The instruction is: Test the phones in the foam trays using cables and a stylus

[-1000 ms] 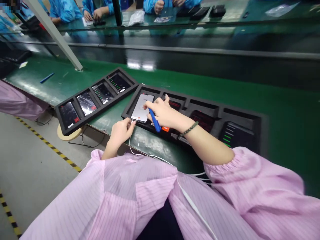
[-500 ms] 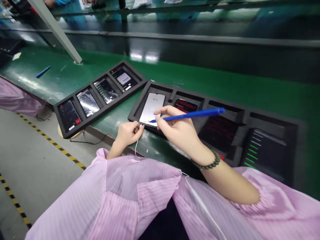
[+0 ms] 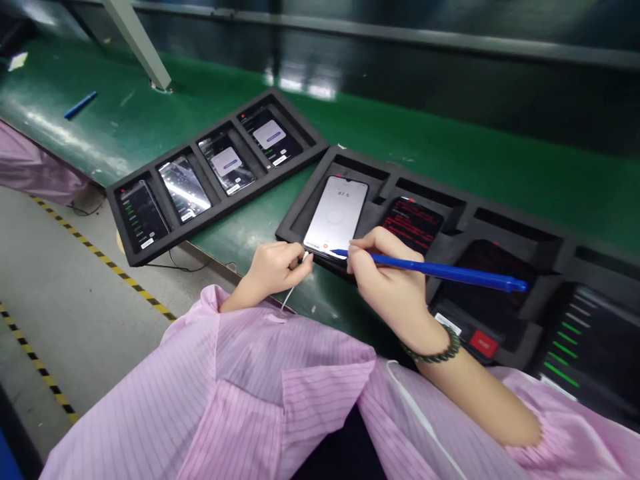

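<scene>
A phone with a lit white screen (image 3: 336, 210) lies in the left compartment of the near black tray (image 3: 293, 223), its lower end toward me. My left hand (image 3: 280, 268) is closed at that phone's lower left corner, pinching a thin white cable (image 3: 289, 297) that hangs toward my lap. In my right hand (image 3: 387, 283) is a blue pen (image 3: 450, 270), gripped as for writing. Its tip is at the bottom of the white screen, just right of a small orange icon; whether it touches the glass I cannot tell.
Beside it, a phone with red text (image 3: 413, 223) and other dark phones sit in the same tray. A second black tray (image 3: 200, 220) with several lit phones stands left on the green bench (image 3: 210, 87). Another blue pen (image 3: 80, 105) lies farther left, near a grey post (image 3: 140, 47).
My view has tilted down and closer. The pen tip has shifted slightly right, off the orange icon. In the left tray, a white pop-up now shows on the third phone and green lines on the first.
</scene>
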Tool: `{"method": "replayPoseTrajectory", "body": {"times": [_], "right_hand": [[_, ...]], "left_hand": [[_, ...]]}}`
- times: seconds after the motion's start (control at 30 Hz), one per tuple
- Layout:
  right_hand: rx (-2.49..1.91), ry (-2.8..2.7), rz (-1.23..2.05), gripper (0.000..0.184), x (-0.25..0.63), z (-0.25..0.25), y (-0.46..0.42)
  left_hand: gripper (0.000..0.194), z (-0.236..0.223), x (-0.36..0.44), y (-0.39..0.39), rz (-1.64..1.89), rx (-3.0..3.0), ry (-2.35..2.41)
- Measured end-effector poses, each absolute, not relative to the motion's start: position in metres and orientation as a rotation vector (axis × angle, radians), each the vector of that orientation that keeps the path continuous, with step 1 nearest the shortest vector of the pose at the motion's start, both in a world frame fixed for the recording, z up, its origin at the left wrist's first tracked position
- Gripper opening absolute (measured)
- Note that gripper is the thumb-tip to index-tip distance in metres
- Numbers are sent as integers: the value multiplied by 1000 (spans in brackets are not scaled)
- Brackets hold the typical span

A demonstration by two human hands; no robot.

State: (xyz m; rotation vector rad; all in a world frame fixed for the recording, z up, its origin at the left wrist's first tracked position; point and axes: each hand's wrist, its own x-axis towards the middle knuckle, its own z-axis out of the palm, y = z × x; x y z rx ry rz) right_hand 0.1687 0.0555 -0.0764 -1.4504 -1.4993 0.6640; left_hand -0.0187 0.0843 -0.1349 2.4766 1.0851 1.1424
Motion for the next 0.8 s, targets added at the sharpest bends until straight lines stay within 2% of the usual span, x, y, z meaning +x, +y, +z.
{"method": "replayPoseTrajectory", "body": {"times": [0.37,0.8], "right_hand": [[-1492,-1565,657,16,173,-76,53],[-1596,-1442,655,15,176,-76,51]], "left_hand": [[33,-137,-16,83,1193,2485,1092],[35,-139,-17,83,1080,2466,1135]]}}
